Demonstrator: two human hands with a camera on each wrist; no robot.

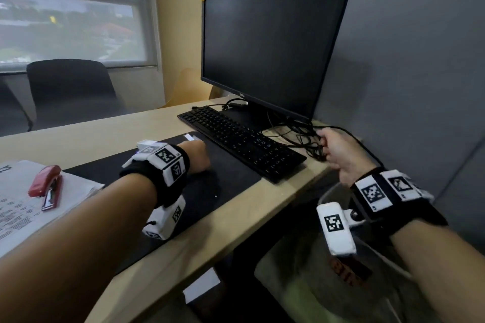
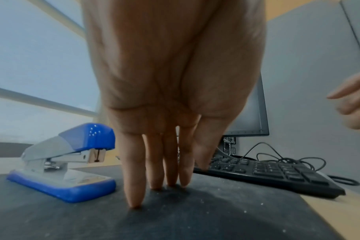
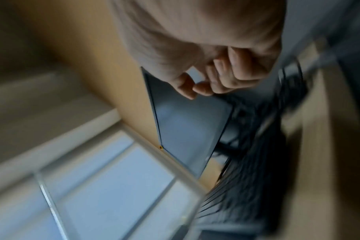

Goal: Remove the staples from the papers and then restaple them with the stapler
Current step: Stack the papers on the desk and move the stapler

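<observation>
A stack of printed papers (image 1: pixel 23 207) lies at the left end of the desk. A red stapler-like tool (image 1: pixel 47 186) rests on top of it. A blue and grey stapler (image 2: pixel 68 162) stands on the black desk mat (image 2: pixel 195 219), just left of my left hand (image 2: pixel 164 178); the head view does not show it. My left hand (image 1: pixel 199 157) has straight fingers, and their tips touch the mat. My right hand (image 1: pixel 338 155) hovers off the desk's right edge near the cables. Its fingers are curled and thumb meets forefinger (image 3: pixel 197 91), with nothing visible between them.
A black keyboard (image 1: pixel 241 139) and dark monitor (image 1: pixel 270 47) stand at the back right, with tangled cables (image 1: pixel 301 134) beside them. A lined bin (image 1: pixel 301 291) sits under the desk's right edge. A dark chair (image 1: pixel 70 86) stands beyond the desk by the window.
</observation>
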